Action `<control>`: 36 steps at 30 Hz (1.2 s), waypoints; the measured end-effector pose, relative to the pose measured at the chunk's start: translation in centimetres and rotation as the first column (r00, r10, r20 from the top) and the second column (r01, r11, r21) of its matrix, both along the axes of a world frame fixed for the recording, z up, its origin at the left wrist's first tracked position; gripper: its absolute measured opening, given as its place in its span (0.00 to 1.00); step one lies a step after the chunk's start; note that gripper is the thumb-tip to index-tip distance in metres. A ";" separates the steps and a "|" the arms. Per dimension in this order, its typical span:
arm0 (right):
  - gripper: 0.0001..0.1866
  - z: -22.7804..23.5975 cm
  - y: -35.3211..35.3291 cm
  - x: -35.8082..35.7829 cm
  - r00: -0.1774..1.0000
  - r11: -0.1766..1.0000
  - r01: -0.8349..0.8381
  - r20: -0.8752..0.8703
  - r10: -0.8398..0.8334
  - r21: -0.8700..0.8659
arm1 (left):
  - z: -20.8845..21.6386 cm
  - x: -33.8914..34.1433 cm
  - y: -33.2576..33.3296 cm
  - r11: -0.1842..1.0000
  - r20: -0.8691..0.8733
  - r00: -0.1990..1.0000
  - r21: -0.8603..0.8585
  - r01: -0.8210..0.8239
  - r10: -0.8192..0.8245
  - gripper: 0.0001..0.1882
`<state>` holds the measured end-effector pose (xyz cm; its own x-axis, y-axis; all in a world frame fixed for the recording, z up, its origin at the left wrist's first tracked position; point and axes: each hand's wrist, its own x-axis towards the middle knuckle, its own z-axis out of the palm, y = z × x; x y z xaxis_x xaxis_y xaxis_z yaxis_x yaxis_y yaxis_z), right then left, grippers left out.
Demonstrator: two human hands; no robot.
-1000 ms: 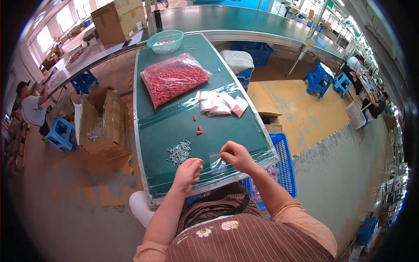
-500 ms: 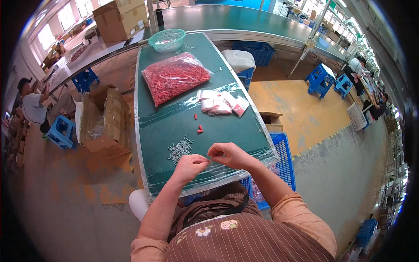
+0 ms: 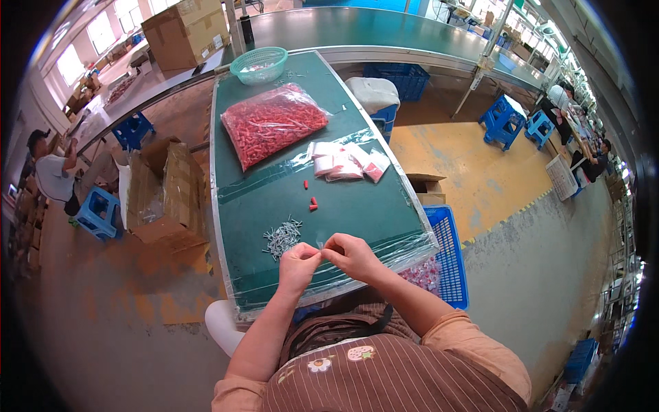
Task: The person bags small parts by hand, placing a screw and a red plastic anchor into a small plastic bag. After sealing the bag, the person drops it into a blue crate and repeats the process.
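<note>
Both hands meet over the near part of the green table (image 3: 250,199). My left hand (image 3: 299,266) and my right hand (image 3: 351,257) are closed in pinches, fingertips together. A small clear piece, perhaps thin plastic film (image 3: 320,244), shows faintly between them; its kind is too small to make out. Just beyond my left hand lies a loose pile of grey screws (image 3: 281,239). Farther up are a few short red plastic plugs (image 3: 313,204). Small clear bags with white and red on them (image 3: 340,163) lie overlapping behind those.
A large clear bag of red plugs (image 3: 271,127) and a green mesh basket (image 3: 259,67) occupy the table's far half. Below its right edge stands a blue crate (image 3: 449,254). An open carton (image 3: 165,192) is on the left floor. Other people sit at both sides.
My right hand has come left and slightly down, closing against my left hand's fingertips. A small clear piece now shows above the fingers. The table's things lie as before.
</note>
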<state>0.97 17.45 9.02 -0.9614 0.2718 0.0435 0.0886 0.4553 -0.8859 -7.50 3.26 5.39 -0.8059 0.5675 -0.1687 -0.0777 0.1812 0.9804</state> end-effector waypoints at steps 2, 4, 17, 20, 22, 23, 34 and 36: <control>0.10 0.3 0.0 -0.1 0.998 0.998 0.021 0.065 -0.017 -0.054 | 1.0 0.4 0.0 1.000 -0.028 1.000 -0.018 0.009 -0.009 0.04; 0.10 0.1 0.0 -0.2 0.991 0.994 0.043 0.130 -0.029 -0.105 | 1.4 0.6 0.1 0.999 -0.058 0.998 -0.035 0.015 -0.017 0.04; 0.09 -0.7 -0.9 -0.1 0.989 0.998 0.057 0.135 -0.058 0.015 | -1.2 2.1 -0.3 0.999 -0.122 0.992 0.004 -0.042 0.042 0.03; 0.08 -1.2 -1.5 0.0 0.983 0.994 0.099 0.152 -0.104 0.037 | -0.6 3.1 -0.4 0.995 -0.227 0.968 0.020 -0.102 0.104 0.03; 0.08 -1.6 -1.9 0.0 0.980 0.993 0.117 0.160 -0.120 0.024 | -0.8 3.6 -0.5 0.988 -0.264 0.952 0.049 -0.145 0.153 0.03; 0.08 -1.7 -2.3 -0.1 0.979 0.991 0.134 0.153 -0.137 0.031 | -1.4 3.7 -0.5 0.979 -0.305 0.930 0.076 -0.189 0.204 0.04; 0.09 -2.6 -3.3 -1.2 0.974 0.987 0.132 0.172 -0.146 0.091 | -1.3 3.7 -1.8 0.924 -0.467 0.806 0.074 -0.374 0.364 0.06; 0.09 -2.5 -2.9 -1.1 0.966 0.985 0.120 0.216 -0.144 0.120 | -1.3 3.2 -2.1 0.913 -0.449 0.809 0.043 -0.405 0.380 0.06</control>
<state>-0.11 14.59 6.55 -0.9057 0.4025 -0.1328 0.3442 0.5156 -0.7846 -4.26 1.12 4.11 -0.9538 0.1868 0.2354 0.2814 0.2801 0.9178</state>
